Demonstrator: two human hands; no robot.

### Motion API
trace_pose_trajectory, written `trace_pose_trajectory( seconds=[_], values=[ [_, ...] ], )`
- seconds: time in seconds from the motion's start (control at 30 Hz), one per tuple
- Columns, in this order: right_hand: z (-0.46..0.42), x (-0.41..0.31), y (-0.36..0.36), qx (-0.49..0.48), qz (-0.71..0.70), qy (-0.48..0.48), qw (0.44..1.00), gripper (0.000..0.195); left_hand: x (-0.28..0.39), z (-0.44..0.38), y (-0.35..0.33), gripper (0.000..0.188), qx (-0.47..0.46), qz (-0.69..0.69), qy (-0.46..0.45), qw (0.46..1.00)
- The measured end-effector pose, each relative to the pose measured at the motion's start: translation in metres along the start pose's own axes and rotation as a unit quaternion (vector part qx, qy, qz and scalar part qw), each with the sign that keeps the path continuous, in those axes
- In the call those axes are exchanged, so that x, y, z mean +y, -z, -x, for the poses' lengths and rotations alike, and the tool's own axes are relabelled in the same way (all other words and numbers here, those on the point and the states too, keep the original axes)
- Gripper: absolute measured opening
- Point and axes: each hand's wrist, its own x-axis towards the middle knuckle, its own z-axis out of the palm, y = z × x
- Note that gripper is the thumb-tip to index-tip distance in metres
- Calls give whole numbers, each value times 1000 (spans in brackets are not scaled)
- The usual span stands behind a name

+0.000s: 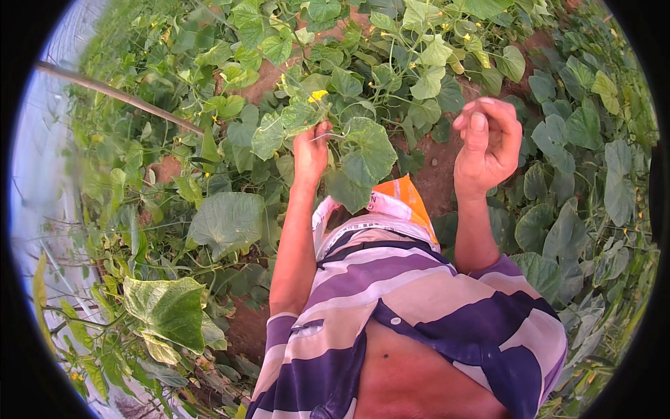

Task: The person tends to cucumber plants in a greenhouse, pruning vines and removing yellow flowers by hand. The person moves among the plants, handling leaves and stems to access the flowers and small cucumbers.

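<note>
My left hand [311,154] is closed on the leafy upper stem of a cucumber-type vine [299,112]. A yellow flower [317,96] stands just above the fingertips, and a broad green leaf [368,152] spreads to their right. Beside the fingers, a thin pale strand [328,135] curves out; whether it is a tendril or twine is unclear. Raised at the right, my right hand [487,144] has its fingers curled in towards the thumb. Anything small between those fingertips is too fine to make out.
A white and orange plastic sack [405,201] bearing print hangs at my waist. Dense vines surround me, with brown soil [437,167] showing between rows. A wooden pole [120,95] slants in from the left, near pale plastic sheeting [44,173]. Large leaves [167,311] rise at lower left.
</note>
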Motion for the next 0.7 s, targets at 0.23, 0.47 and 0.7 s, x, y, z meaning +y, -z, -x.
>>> trace_pose_trajectory(
  seconds=[0.23, 0.47, 0.7],
  values=[
    [-82, 126, -83, -97, 203, -3, 974, 73, -38, -29, -35, 28, -85, 19, -27, 996],
    [-40, 193, -103, -227, -531, -448, 683, 18, -70, -6, -18, 34, -6, 215, -12, 977],
    [-67, 162, -118, -127, -249, -256, 925, 34, -37, -23, -17, 25, 45, 209, 34, 976]
  ],
)
